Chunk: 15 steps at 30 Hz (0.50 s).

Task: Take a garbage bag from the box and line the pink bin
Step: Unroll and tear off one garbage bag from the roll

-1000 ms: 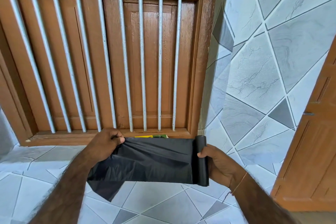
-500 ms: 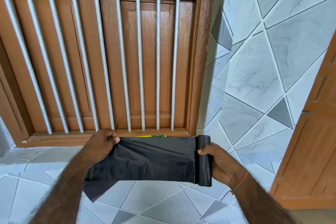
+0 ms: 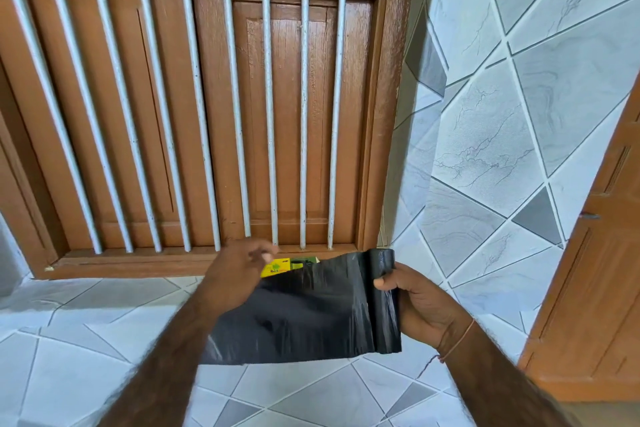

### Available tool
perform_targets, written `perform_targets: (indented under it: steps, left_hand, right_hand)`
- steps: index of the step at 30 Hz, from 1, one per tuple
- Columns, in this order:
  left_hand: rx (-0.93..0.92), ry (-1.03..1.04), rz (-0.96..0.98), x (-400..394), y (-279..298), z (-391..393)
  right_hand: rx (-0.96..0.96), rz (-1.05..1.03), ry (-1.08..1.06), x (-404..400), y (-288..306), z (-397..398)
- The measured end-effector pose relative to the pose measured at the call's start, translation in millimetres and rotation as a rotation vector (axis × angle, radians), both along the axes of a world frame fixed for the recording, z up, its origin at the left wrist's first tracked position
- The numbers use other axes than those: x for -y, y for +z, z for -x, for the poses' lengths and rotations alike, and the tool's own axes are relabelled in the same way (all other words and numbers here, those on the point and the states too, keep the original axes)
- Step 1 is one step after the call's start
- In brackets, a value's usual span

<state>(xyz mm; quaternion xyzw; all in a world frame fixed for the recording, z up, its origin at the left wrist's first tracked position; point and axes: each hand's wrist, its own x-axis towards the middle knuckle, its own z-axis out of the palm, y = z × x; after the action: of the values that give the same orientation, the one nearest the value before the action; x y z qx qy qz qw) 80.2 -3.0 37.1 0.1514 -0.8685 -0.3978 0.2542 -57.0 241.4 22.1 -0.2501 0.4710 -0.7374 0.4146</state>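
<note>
A black garbage bag (image 3: 311, 315) is unrolled to the left from a black bag roll (image 3: 384, 305). My right hand (image 3: 419, 302) grips that roll upright, thumb on its front. My left hand (image 3: 239, 274) is blurred at the sheet's upper left corner, with its fingers over the box; whether it grips the plastic is unclear. The yellow and green bag box (image 3: 280, 267) peeks out behind the sheet's top edge, on the tiled ledge. The pink bin is out of view.
A brown wooden window frame (image 3: 384, 114) with several white vertical bars (image 3: 270, 114) fills the wall ahead. Grey diamond-pattern tiles (image 3: 485, 149) cover the wall on the right and the ledge below. A wooden door (image 3: 595, 288) stands at the right edge.
My left hand has moved right, toward the roll, so the stretched sheet is now shorter and slack. More of the box shows. The right hand holds the roll in about the same place.
</note>
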Motion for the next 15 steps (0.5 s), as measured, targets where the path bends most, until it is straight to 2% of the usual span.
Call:
perform_targets:
  steps: [2, 6, 10, 15]
  left_hand:
    - [-0.048, -0.173, -0.064, -32, 10, 3]
    - [0.032, -0.436, -0.189, -70, 16, 18]
    - [-0.053, -0.373, -0.227, -64, 16, 26]
    - [-0.013, -0.375, -0.135, -64, 23, 27]
  right_hand:
    - [-0.031, -0.015, 0.041, 3, 4, -3]
    - [-0.091, -0.002, 0.117, 6, 10, -6]
    - [-0.094, 0.006, 0.065, -2, 17, -5]
    - [-0.080, 0.005, -0.007, -6, 17, -5]
